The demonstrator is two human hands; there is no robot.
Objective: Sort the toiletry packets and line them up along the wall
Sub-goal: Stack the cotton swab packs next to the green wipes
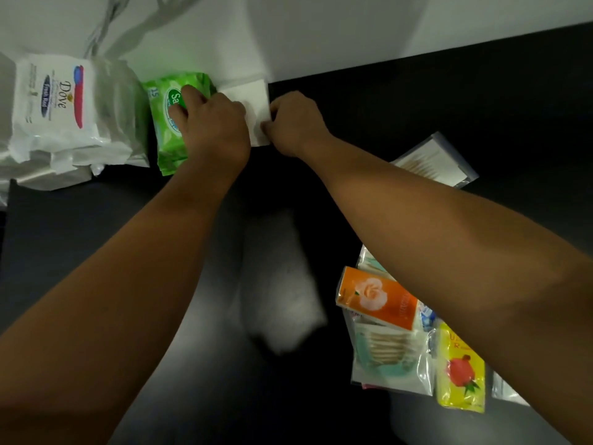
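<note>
Left hand [215,123] gripping glossy green packet [167,139], right hand [295,123] pinching flat white packet [256,97] (square)

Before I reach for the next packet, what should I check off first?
1. White packet up against the wall: ok.
2. Green wipes packet next to it in the row: ok; whether they touch, cannot tell.
3. Right hand clear of the white packet: not ok, it pinches the edge.
4. Left hand free: not ok, its fingers rest on the green wipes packet.
5. Dove pack at the row's left end: ok.
6. Orange packet sorted: not ok, it lies in the loose pile.
</note>
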